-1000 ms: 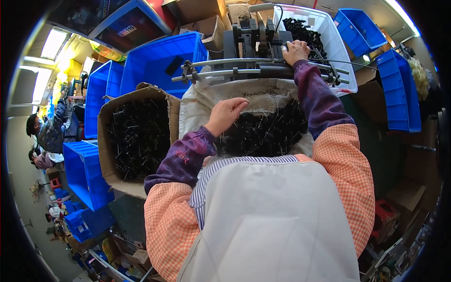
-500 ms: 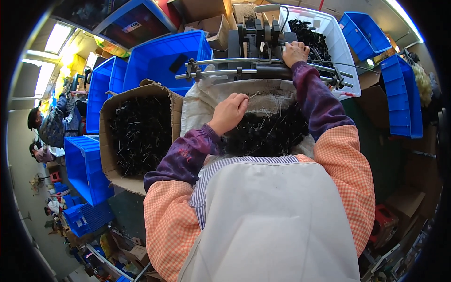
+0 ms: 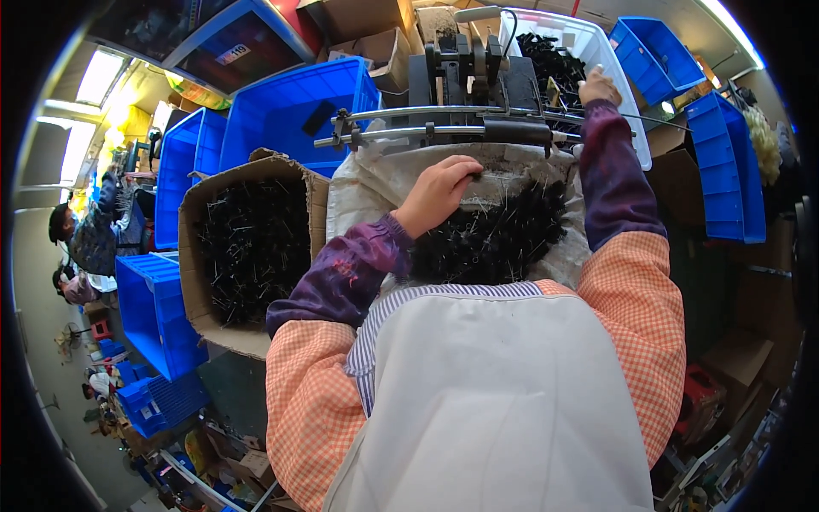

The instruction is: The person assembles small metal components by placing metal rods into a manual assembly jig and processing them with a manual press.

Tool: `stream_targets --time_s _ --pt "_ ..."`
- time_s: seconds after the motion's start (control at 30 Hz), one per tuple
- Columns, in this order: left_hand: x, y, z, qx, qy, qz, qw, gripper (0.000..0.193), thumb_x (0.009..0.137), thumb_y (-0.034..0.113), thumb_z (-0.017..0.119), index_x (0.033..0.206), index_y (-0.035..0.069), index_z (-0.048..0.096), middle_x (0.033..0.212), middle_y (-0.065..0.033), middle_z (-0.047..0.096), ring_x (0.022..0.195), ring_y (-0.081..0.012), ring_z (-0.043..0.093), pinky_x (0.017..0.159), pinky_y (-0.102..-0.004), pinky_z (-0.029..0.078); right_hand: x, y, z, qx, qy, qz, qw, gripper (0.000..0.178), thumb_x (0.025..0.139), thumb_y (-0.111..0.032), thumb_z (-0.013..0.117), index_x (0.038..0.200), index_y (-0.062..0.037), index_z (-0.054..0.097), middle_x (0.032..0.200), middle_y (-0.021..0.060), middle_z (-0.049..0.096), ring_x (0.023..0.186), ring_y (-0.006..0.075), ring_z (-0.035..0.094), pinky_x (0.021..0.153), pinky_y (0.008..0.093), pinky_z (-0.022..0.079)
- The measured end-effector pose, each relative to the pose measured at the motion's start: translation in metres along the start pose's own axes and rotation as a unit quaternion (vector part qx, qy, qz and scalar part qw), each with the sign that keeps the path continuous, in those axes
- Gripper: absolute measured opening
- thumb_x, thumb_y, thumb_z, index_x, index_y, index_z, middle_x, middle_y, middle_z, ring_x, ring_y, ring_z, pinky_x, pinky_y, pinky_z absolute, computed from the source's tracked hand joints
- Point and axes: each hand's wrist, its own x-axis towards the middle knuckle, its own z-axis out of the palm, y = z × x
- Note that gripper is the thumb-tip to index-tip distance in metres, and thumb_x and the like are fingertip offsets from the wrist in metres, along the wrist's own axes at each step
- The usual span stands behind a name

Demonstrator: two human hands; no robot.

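Observation:
My left hand (image 3: pixel 438 195) is closed in a pinch above a heap of black parts with thin metal pins (image 3: pixel 495 235), which lies on a whitish cloth (image 3: pixel 350 196) before me. Whatever small dark thing its fingertips hold is hard to make out. Beyond the heap stands a dark metal machine (image 3: pixel 467 72) with two steel rods (image 3: pixel 401 124) across its front. My right hand (image 3: pixel 600 88) is over the right side of a white bin (image 3: pixel 636 128) and looks open, its fingers slightly apart. Black pieces (image 3: pixel 550 64) partly fill that bin.
A cardboard box (image 3: pixel 193 282) of similar black pinned parts stands at my left. Blue crates (image 3: pixel 281 102) are stacked behind it, and another blue crate (image 3: pixel 725 171) stands at the far right. A screen (image 3: pixel 239 51) hangs at the upper left. Other people (image 3: pixel 81 226) are at the far left.
My right hand has left the machine and moved right over the white bin. My left hand has shifted slightly right and farther from me; the thin pin at its fingertips no longer shows.

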Motion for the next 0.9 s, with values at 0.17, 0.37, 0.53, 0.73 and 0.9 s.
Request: stream_targets --time_s 0.17,0.37,0.53,0.73,0.9 --pt "0.021 -0.002 0.011 0.009 0.054 0.019 0.998 0.023 0.078 0.001 0.059 0.101 0.002 0.058 0.098 -0.0143 0.061 0.091 -0.0301 0.059 0.075 -0.0322 0.049 -0.109 -0.02 -0.042 0.402 -0.193 -0.428 0.786 0.049 0.085 -0.012 0.053 0.131 -0.0056 0.04 0.112 0.012 0.057 0.089 0.0163 0.056 0.08 0.03 0.045" --pt "0.002 -0.012 0.007 -0.021 0.082 -0.119 0.989 0.029 0.078 0.014 0.064 0.103 0.0 0.056 0.099 -0.0162 0.06 0.086 -0.0325 0.059 0.074 -0.0349 0.049 -0.112 -0.051 -0.02 0.39 -0.207 -0.404 0.801 0.021 0.086 -0.016 0.051 0.101 -0.005 0.06 0.095 0.0154 0.062 0.088 0.0277 0.06 0.078 0.0346 0.046" --pt "-0.047 -0.032 -0.003 0.203 -0.381 -0.174 0.885 0.047 0.083 0.036 0.058 0.112 0.0 0.049 0.103 -0.0232 0.056 0.091 -0.0373 0.056 0.08 -0.0414 0.046 -0.053 -0.059 0.039 0.13 0.052 -0.291 0.947 0.022 0.083 -0.024 0.055 0.101 -0.0144 0.062 0.097 0.0046 0.062 0.099 0.0264 0.053 0.083 0.0377 0.042" --pt "-0.074 -0.042 -0.007 0.124 -0.276 -0.178 0.936 0.037 0.083 0.029 0.059 0.106 0.0 0.053 0.098 -0.0224 0.057 0.093 -0.0363 0.056 0.081 -0.0403 0.045 -0.042 -0.08 0.057 0.127 0.047 -0.293 0.946 0.022 0.083 -0.025 0.054 0.102 -0.0154 0.061 0.101 0.0034 0.061 0.104 0.0247 0.048 0.085 0.0413 0.037" --pt "-0.082 -0.06 -0.005 0.115 -0.297 -0.15 0.936 0.03 0.078 0.017 0.061 0.104 0.003 0.055 0.095 -0.0186 0.059 0.091 -0.0355 0.056 0.08 -0.0399 0.045 -0.037 -0.082 0.064 0.134 0.031 -0.295 0.946 0.023 0.084 -0.027 0.053 0.104 -0.017 0.06 0.104 0.0016 0.061 0.105 0.0235 0.048 0.087 0.0424 0.035"
